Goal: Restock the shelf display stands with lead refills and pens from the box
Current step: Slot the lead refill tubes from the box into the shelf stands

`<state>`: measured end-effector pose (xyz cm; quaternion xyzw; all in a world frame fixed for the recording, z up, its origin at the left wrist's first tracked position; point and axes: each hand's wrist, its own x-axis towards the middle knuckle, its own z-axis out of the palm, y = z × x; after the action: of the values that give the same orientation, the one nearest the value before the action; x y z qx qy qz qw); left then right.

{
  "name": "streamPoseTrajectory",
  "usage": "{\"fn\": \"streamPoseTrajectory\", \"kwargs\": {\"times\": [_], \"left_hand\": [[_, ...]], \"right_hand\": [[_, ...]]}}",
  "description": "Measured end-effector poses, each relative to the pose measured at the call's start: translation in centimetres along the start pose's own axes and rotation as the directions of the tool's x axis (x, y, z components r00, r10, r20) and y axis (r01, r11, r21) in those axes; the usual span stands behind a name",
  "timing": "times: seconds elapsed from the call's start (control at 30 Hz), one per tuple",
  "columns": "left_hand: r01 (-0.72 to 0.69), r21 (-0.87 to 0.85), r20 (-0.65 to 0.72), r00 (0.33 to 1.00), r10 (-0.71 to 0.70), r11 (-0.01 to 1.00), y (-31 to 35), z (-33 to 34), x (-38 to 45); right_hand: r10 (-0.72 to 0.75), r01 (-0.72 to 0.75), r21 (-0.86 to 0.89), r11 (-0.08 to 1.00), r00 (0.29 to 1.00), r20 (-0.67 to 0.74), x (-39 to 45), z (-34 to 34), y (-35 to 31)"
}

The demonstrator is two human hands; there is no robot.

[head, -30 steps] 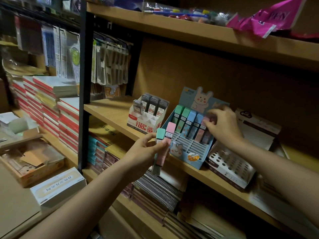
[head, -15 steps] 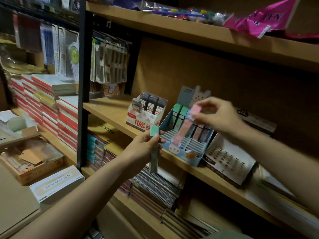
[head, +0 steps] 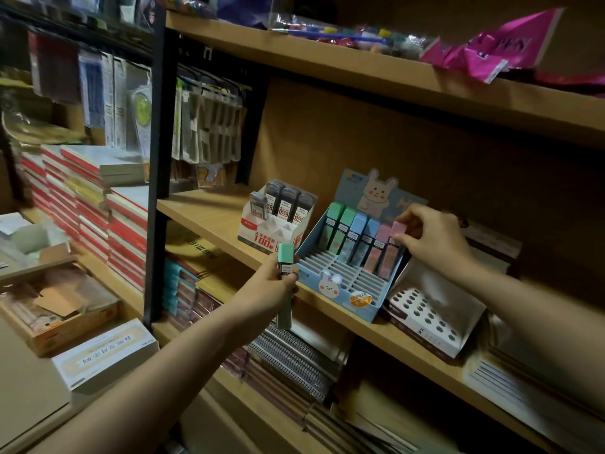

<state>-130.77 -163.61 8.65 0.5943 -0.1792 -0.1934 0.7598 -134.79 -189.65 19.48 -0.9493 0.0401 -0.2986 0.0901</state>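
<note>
Just right of the frame's centre, the right hand (head: 432,239) pinches the cap of a pink lead refill case (head: 393,249) between thumb and fingertips, the case standing upright at the right end of the back row of the blue rabbit display stand (head: 340,290). That row already holds two green, two blue and another pink case (six in all, the front slots bare). Lower and left of the stand, the left hand (head: 273,285) is curled around a mint-green refill case (head: 284,283), held upright in front of the wooden shelf (head: 209,214). A white stand of dark refill cases (head: 278,214) sits just left of the blue one, and a white perforated stand (head: 432,317) lies at its right.
</note>
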Motion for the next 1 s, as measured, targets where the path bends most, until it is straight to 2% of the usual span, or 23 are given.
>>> {"fn": "streamPoseTrajectory", "kwargs": {"times": [0.17,0.27,0.43,0.57,0.67,0.77,0.83,0.9,0.97,1.0], "left_hand": [[-0.007,0.032,0.006,1.0,0.007,0.999,0.1,-0.6,-0.4],[-0.005,0.053,-0.038,0.999,0.007,0.999,0.2,-0.7,-0.3],[-0.046,0.05,-0.084,0.995,0.05,0.998,0.1,-1.0,0.0],[-0.082,0.04,-0.082,0.993,0.085,0.996,0.0,-1.3,0.4],[-0.112,0.023,-0.103,0.988,0.114,0.993,0.0,-1.5,0.5],[-0.157,0.029,-0.159,0.974,0.16,0.987,0.1,-1.9,0.5],[-0.183,0.077,-0.171,0.966,0.194,0.98,0.4,-2.1,0.7],[-0.221,0.097,-0.158,0.959,0.234,0.971,0.8,-2.2,0.9],[-0.265,0.134,-0.113,0.953,0.281,0.955,1.2,-2.4,1.0],[-0.283,0.164,-0.091,0.95,0.3,0.945,1.3,-2.6,1.1]], "right_hand": [[0.015,-0.015,0.019,1.0,1.0,0.008,0.4,0.3,0.6],[0.025,-0.026,0.022,0.999,0.999,0.029,0.1,0.8,0.9],[0.021,-0.022,-0.081,0.997,1.0,-0.016,-0.2,1.8,1.6],[0.086,-0.086,-0.147,0.985,0.996,-0.01,-0.1,2.2,1.3],[0.08,-0.08,-0.189,0.979,0.997,-0.004,0.0,2.0,0.7],[-0.009,0.006,-0.027,1.0,0.996,-0.087,0.1,1.8,-1.8],[-0.065,0.056,0.165,0.985,0.997,0.05,0.2,2.3,-4.8],[-0.118,0.02,0.378,0.926,0.965,0.236,0.2,3.4,-8.0],[-0.143,-0.02,0.518,0.855,0.952,0.272,0.3,4.6,-10.5],[-0.143,-0.02,0.532,0.847,0.954,0.263,0.4,5.0,-11.3]]}}
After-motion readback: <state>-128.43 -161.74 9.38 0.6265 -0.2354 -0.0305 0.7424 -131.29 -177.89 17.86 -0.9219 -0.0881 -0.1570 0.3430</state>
